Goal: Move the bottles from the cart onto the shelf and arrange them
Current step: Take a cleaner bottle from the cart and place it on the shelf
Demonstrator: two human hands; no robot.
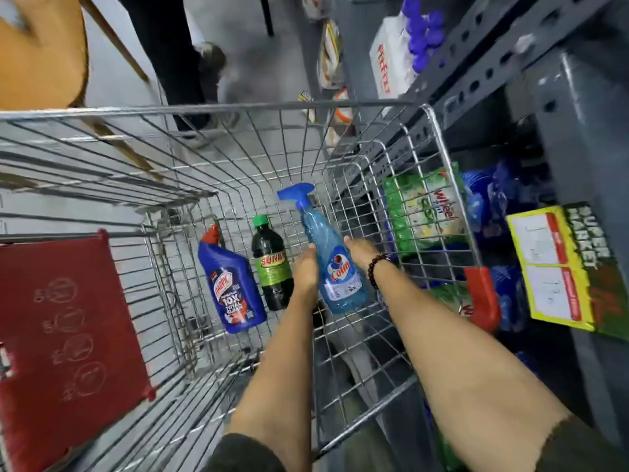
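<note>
Inside the wire cart point(439, 137) my left hand point(306, 270) and my right hand point(360, 248) hold a light blue Colin spray bottle point(335, 264) between them, one on each side, its blue trigger head pointing away from me. On the cart floor to the left lie a dark blue Harpic bottle point(231, 287) with a red cap and a dark bottle point(272, 264) with a green cap and green label. The grey metal shelf point(578, 137) stands to the right of the cart.
The lower shelf holds green Wheel packets point(425, 209) and blue packs point(503, 195); a yellow price tag point(551, 267) hangs on its edge. Purple-capped bottles point(422, 28) sit further along. The red child-seat flap point(68, 335) is at left. A person's legs point(170, 56) stand beyond the cart.
</note>
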